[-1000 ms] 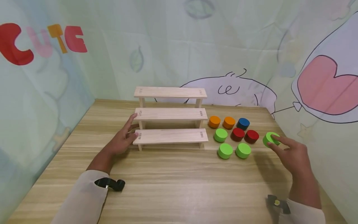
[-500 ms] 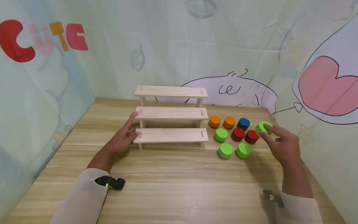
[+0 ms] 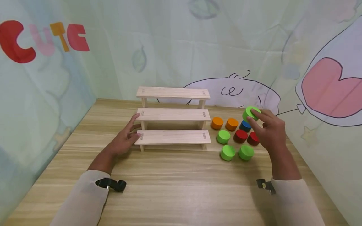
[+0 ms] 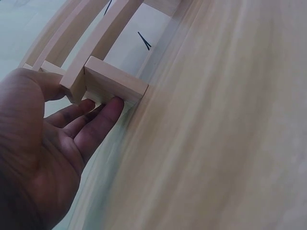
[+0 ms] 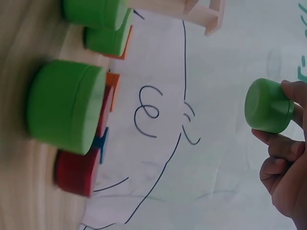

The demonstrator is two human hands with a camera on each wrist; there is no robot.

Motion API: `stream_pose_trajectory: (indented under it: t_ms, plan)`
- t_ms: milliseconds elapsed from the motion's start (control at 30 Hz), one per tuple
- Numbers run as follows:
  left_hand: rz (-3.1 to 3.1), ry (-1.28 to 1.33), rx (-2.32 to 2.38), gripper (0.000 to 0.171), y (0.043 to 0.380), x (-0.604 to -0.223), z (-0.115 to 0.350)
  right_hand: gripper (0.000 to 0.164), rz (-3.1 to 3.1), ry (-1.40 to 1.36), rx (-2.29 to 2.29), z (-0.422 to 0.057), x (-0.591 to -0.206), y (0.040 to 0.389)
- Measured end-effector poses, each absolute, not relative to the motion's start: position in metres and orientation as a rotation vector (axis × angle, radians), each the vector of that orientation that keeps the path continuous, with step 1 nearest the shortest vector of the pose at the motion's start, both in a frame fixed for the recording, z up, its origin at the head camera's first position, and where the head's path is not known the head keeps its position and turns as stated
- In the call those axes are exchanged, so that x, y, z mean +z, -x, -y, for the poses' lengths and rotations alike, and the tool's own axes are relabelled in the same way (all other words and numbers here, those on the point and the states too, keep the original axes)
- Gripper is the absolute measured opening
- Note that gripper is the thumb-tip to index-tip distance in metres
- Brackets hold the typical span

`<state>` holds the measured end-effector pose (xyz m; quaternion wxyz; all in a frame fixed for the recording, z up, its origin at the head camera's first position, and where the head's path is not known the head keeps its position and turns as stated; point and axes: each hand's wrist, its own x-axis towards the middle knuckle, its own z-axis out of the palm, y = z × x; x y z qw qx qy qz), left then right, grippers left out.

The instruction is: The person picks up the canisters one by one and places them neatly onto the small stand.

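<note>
Green block (image 3: 250, 114) pinched between fingers of the right hand (image 3: 270, 130), wooden rack (image 3: 172, 137) sitting off left, long side left-to-right, left hand (image 3: 122, 141) kinda gripping its left end.

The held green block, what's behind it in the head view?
Behind the held green block, part of the blue block shows, on the table. The rest is covered, and anything wholly behind can't be seen.

A pale printed backdrop (image 3: 169, 56) rose behind the wood-grain worktop (image 3: 181, 191), bearing the colourful letters CUTE (image 3: 58, 29), leaf outlines (image 3: 139, 59), a pink-hearted balloon (image 3: 328, 89) and a star (image 3: 308, 134).
</note>
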<state>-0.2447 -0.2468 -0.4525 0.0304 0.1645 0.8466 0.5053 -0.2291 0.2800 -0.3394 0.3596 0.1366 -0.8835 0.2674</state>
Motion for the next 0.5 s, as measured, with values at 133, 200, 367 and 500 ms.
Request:
stream_pose_trajectory:
  t_ms: [133,200,367,500]
  plan:
    - [-2.602,-0.502,1.559,0.076,0.244,-0.453,0.247,0.039,2.244,-0.382,0.709,-0.264,-0.332,0.238]
    - [-2.605,-0.498,1.556,0.076,0.244,-0.453,0.247,0.038,2.237,-0.395,0.712,-0.255,-0.328,0.243]
    - [-2.616,-0.488,1.553,0.076,0.244,-0.453,0.247,0.037,2.237,-0.433,0.745,-0.233,-0.319,0.257]
    - [-2.612,-0.495,1.559,0.076,0.244,-0.452,0.247,0.039,2.243,-0.476,0.767,-0.215,-0.313,0.269]
